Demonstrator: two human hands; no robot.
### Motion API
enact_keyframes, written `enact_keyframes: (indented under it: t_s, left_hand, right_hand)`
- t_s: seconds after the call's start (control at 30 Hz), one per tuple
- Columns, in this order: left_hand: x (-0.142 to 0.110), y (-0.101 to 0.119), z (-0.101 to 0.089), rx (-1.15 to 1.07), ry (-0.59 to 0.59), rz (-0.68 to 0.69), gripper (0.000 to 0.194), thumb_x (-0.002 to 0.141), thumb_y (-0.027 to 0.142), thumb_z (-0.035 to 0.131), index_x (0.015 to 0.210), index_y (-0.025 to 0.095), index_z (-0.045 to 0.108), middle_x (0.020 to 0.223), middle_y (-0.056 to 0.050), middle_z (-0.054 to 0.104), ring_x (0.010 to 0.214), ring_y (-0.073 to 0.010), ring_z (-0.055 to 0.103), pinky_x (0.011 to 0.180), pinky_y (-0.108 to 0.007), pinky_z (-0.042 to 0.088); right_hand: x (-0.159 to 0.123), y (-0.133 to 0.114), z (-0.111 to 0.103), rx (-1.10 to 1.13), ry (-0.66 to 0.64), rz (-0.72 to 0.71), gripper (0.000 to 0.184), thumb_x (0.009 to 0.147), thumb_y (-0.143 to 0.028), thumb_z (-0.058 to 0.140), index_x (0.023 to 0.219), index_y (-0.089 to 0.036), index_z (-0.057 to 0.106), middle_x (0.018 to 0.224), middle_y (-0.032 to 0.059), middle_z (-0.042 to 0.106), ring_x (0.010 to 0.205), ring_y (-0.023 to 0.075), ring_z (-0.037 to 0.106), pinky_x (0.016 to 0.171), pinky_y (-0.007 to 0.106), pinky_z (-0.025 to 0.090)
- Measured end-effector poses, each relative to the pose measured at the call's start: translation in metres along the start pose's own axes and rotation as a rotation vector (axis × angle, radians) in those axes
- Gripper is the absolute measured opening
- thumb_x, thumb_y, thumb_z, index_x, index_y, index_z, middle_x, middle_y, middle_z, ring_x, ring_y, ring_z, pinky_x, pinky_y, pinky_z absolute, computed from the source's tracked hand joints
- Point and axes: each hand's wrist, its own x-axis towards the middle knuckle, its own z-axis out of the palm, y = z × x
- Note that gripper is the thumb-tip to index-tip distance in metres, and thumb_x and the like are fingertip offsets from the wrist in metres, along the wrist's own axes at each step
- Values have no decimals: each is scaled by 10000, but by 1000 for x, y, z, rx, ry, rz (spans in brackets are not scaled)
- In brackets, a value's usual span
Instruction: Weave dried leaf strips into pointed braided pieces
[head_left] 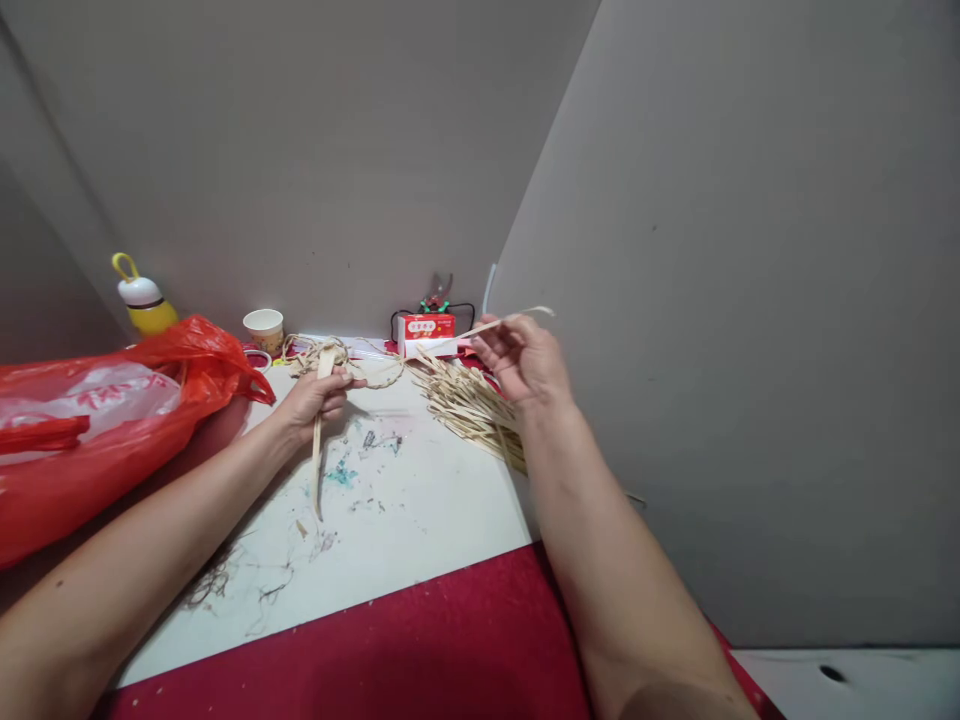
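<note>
My left hand (319,400) is closed around pale flat plant-fibre strips (317,470), whose loose ends hang down over the white board. Just behind that hand lies a coil of braided fibre cord (304,355), and a thin length of the cord curves off to the right. Raised on the right, my right hand (525,355) pinches a single fibre strip (480,328) that stretches past the fingers on both sides. Below it a bundle of similar loose strips (469,405) lies on the board, partly hidden by my right forearm.
A white board (375,540) lies on a red cloth (420,650). To the left are a red plastic bag (150,390), a yellow bottle (150,310) and a paper cup (264,328). A red and white box (426,333) stands at the back. Grey panels (712,300) rise behind and right.
</note>
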Motion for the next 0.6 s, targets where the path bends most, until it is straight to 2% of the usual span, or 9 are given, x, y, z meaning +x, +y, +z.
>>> enact_keyframes:
  t_s: [0.1, 0.2, 0.27, 0.3, 0.33, 0.4, 0.47, 0.53, 0.6]
  left_hand:
    - [4, -3, -3, -4, 19, 8, 201, 714, 100, 668, 748, 150, 476, 815, -91, 712, 341, 23, 248, 320, -117, 173]
    - [6, -4, -6, -10, 41, 10, 179, 725, 95, 654, 728, 142, 481, 777, -86, 700, 342, 21, 264, 318, -112, 177]
    - [7, -4, -6, -8, 51, 10, 167, 723, 91, 653, 728, 138, 493, 754, -72, 688, 344, 19, 276, 318, -111, 179]
    - [7, -4, -6, -4, 54, 11, 164, 719, 89, 656, 730, 137, 499, 744, -65, 682, 345, 18, 280, 318, -112, 181]
    - [6, -5, -5, 2, 56, 13, 165, 714, 88, 661, 730, 137, 504, 734, -57, 675, 346, 17, 283, 318, -113, 183]
    - [5, -5, -4, 18, 53, 12, 167, 707, 94, 674, 731, 136, 514, 718, -43, 663, 348, 17, 284, 318, -115, 186]
    - [4, -6, -3, 34, 37, 7, 163, 705, 106, 685, 739, 132, 528, 715, -38, 658, 349, 20, 277, 319, -116, 186]
    - [3, -6, -2, 44, 18, 2, 161, 705, 115, 693, 755, 130, 541, 722, -37, 660, 351, 21, 275, 319, -118, 191]
    - [3, -6, -1, 49, 6, -1, 169, 697, 121, 703, 757, 129, 545, 718, -35, 659, 350, 21, 269, 318, -120, 193]
  right_hand:
    - [-5, -35, -7, 134, 46, -220, 132, 684, -144, 587, 641, -200, 475, 630, -35, 621, 584, 93, 630, 597, 237, 554]
    - [-24, -74, -17, 41, 90, -589, 131, 679, -125, 565, 652, -217, 476, 578, -58, 557, 528, 101, 593, 597, 289, 533]
    - [-41, -98, -28, -238, 151, -891, 129, 673, -108, 554, 658, -223, 497, 612, -48, 557, 552, 115, 590, 619, 326, 515]
    - [-48, -107, -34, -452, 192, -997, 130, 665, -100, 558, 656, -222, 514, 631, -39, 562, 570, 121, 583, 631, 337, 502]
    - [-54, -115, -41, -697, 226, -1039, 131, 655, -94, 570, 654, -221, 535, 644, -29, 571, 584, 128, 573, 637, 343, 488]
    - [-54, -119, -54, -1190, 251, -931, 137, 634, -88, 605, 636, -220, 567, 620, -16, 573, 570, 139, 531, 626, 346, 456]
    - [-42, -109, -63, -1559, 202, -684, 136, 629, -98, 633, 607, -220, 579, 565, -5, 556, 544, 147, 498, 603, 332, 422]
    - [-22, -86, -67, -1786, 85, -443, 113, 645, -130, 648, 592, -216, 599, 555, 15, 566, 552, 159, 516, 588, 309, 399]
    - [-3, -59, -66, -1897, -136, -179, 65, 644, -192, 683, 599, -207, 638, 559, 31, 605, 554, 161, 543, 560, 283, 378]
